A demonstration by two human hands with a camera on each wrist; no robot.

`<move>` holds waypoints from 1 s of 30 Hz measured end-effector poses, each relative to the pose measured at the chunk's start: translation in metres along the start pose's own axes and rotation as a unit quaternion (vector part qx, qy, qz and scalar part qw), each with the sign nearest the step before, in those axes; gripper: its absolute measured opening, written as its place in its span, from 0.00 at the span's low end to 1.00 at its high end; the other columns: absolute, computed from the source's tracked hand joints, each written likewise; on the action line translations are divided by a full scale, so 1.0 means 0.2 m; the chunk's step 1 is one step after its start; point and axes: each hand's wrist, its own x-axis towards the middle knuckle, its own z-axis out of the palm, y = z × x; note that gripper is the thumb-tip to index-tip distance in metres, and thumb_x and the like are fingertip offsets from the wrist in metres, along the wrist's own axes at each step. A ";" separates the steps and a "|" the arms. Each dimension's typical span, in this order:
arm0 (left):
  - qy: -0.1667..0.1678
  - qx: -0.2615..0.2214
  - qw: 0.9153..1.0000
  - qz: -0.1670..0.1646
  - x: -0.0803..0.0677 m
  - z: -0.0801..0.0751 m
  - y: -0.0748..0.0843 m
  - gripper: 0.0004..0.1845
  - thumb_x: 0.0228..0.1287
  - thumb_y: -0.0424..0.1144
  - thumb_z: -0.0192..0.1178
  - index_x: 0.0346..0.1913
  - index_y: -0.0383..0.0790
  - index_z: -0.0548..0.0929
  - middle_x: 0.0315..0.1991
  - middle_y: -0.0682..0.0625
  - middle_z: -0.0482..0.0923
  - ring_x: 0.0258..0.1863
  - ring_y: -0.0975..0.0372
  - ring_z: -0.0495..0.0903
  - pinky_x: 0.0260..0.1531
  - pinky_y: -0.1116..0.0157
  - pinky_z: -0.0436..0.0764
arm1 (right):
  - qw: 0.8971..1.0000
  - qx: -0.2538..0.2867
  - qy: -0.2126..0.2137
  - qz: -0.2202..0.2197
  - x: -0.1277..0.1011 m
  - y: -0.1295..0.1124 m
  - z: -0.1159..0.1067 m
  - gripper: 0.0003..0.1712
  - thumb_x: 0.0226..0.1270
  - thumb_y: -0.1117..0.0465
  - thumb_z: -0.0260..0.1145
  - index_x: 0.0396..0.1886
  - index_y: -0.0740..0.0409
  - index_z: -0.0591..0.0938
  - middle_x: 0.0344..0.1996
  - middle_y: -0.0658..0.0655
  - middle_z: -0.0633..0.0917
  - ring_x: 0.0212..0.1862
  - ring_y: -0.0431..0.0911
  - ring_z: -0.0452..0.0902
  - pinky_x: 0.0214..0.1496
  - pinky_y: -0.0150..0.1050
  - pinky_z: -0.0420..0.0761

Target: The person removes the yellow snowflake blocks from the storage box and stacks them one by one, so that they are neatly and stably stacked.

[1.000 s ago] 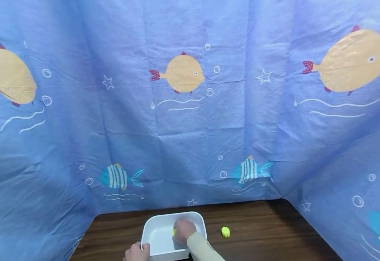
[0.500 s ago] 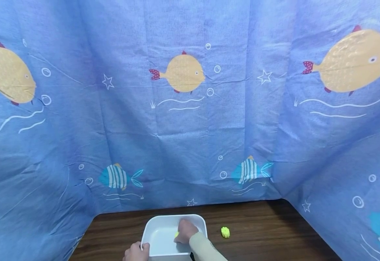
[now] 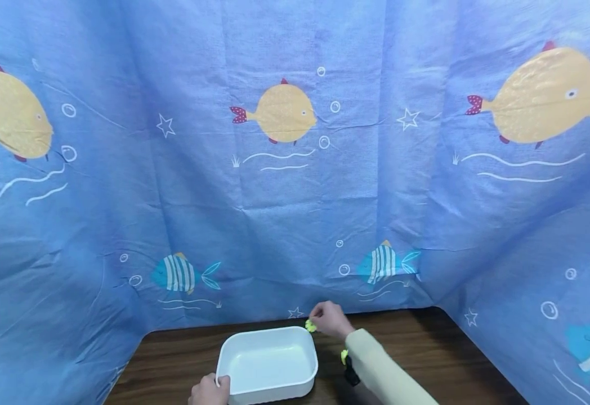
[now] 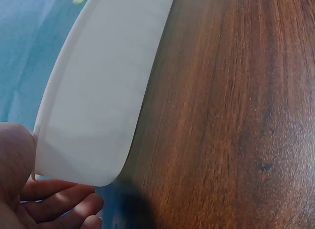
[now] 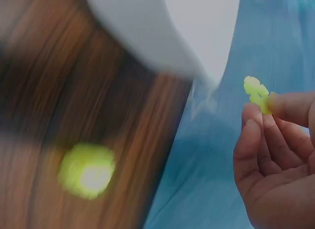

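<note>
The left hand [image 3: 210, 390] grips the near left corner of the white tub [image 3: 267, 364] on the table [image 3: 416, 354]. The right hand [image 3: 329, 319] pinches a small yellow-green piece [image 3: 309, 325] above the tub's far right corner. Another yellow-green piece [image 3: 344, 356] lies just right of the tub.

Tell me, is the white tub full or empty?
Empty. The head view shows only the bare white inside of the tub. The right hand pinches a little yellow piece outside, past the far rim.
</note>
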 end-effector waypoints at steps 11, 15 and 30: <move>-0.011 0.001 1.000 0.000 0.01 -0.01 -0.01 0.17 0.57 0.46 0.47 0.26 0.34 0.78 0.21 0.42 0.78 0.22 0.53 0.75 0.24 0.57 0.71 | 0.980 0.138 -0.038 0.137 -0.17 0.40 -0.18 0.05 0.58 0.72 0.55 0.30 0.68 0.78 0.23 0.54 0.75 0.24 0.44 0.69 0.28 0.38 0.72; -0.005 0.001 1.000 0.008 0.01 0.00 -0.02 0.19 0.56 0.47 0.48 0.29 0.33 0.79 0.24 0.39 0.79 0.23 0.51 0.76 0.25 0.56 0.71 | 0.978 0.145 -0.048 0.144 -0.20 0.44 -0.19 0.06 0.58 0.72 0.55 0.31 0.69 0.78 0.24 0.55 0.76 0.22 0.44 0.68 0.22 0.34 0.67; -0.013 -0.018 1.000 -0.005 0.00 -0.01 -0.01 0.19 0.57 0.46 0.48 0.30 0.31 0.78 0.21 0.42 0.78 0.22 0.54 0.75 0.25 0.57 0.72 | 0.977 0.126 -0.077 0.156 -0.25 0.47 -0.14 0.07 0.54 0.72 0.54 0.29 0.67 0.78 0.19 0.51 0.75 0.19 0.40 0.67 0.19 0.31 0.63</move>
